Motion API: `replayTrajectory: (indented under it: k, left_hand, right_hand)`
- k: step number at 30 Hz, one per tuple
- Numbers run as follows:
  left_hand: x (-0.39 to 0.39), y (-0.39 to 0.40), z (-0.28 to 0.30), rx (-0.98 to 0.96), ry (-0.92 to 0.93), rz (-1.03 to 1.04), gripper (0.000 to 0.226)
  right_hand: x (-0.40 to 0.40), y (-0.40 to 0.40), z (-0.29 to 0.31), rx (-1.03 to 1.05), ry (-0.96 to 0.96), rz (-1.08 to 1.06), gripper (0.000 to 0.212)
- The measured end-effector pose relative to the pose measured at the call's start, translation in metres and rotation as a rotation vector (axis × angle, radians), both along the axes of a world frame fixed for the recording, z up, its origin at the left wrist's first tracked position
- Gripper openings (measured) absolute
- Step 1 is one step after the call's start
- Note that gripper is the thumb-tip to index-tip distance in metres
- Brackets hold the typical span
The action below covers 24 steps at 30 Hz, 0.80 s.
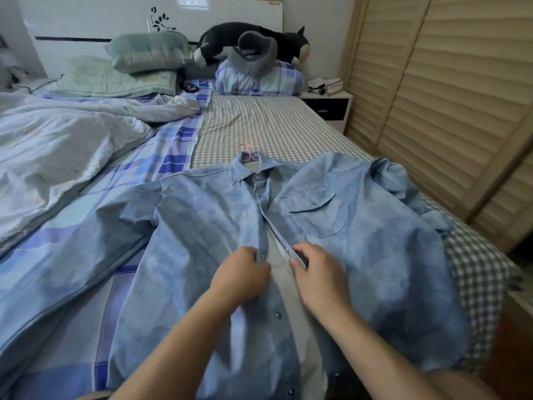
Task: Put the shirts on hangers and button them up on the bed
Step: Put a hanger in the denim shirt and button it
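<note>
A light blue denim shirt [360,249] lies face up on the bed, collar pointing away from me. A pink hanger hook [245,150] sticks out of the collar. The two top snaps near the collar look closed; below them the front gapes open over the pale inside. My left hand [243,274] pinches the left front edge at a snap, about mid-chest. My right hand [317,274] pinches the right front edge just opposite, a small gap between the two edges. A grey shirt [256,57] on a hanger rests against the pillow at the head of the bed.
The bed has a checked sheet [274,122] on the right and a blue plaid sheet [173,157] in the middle. A crumpled pale duvet [57,157] fills the left. Pillows and a black plush toy [230,39] lie at the headboard. Louvred wardrobe doors [447,96] line the right side.
</note>
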State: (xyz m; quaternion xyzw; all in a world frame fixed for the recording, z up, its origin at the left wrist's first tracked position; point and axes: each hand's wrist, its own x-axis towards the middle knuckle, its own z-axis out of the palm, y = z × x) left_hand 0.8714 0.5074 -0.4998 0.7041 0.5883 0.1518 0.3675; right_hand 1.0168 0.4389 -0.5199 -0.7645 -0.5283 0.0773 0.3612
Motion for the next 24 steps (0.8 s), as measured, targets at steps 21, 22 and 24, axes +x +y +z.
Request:
replayTrajectory:
  k: [21,22,24]
  left_hand:
    - [-0.012,-0.029,-0.006,-0.128,-0.711,0.090,0.022]
    - [-0.012,-0.029,-0.007,-0.107,-0.692,0.090,0.021]
    - [-0.011,-0.027,-0.010,-0.024,-0.607,0.083,0.018]
  right_hand:
    - [-0.024,0.010,0.006,0.118,0.000,0.139,0.018]
    - [-0.024,0.010,0.006,0.126,-0.017,0.135,0.018]
    - [-0.026,0.009,0.005,0.146,-0.034,0.125,0.020]
